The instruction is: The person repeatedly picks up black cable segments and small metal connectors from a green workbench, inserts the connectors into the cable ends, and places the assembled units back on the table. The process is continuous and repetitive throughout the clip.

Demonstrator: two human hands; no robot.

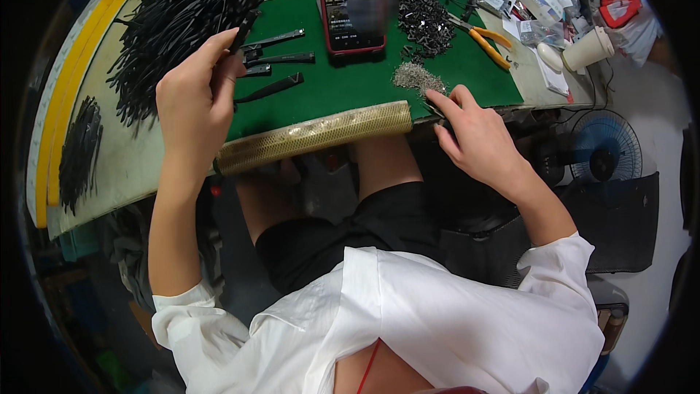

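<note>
My left hand (195, 95) is raised at the left of a green mat (328, 102), its thumb and fingers pinching a black zipper strip (248, 28). Behind it lies a large heap of black zipper strips (182, 11). Several single strips (281, 58) lie on the mat to the right of this hand. My right hand (477, 131) is at the mat's near right edge, fingers curled beside a small pile of tiny silvery metal bits (419, 77). Something dark and slim shows under its fingertips; its kind is hidden.
A phone (352, 7) stands at the back centre. Right of it are a pile of small black parts (423, 18) and orange-handled pliers (487, 42). A gold mesh roll (317, 135) runs along the front edge. A fan (604, 149) stands at the right.
</note>
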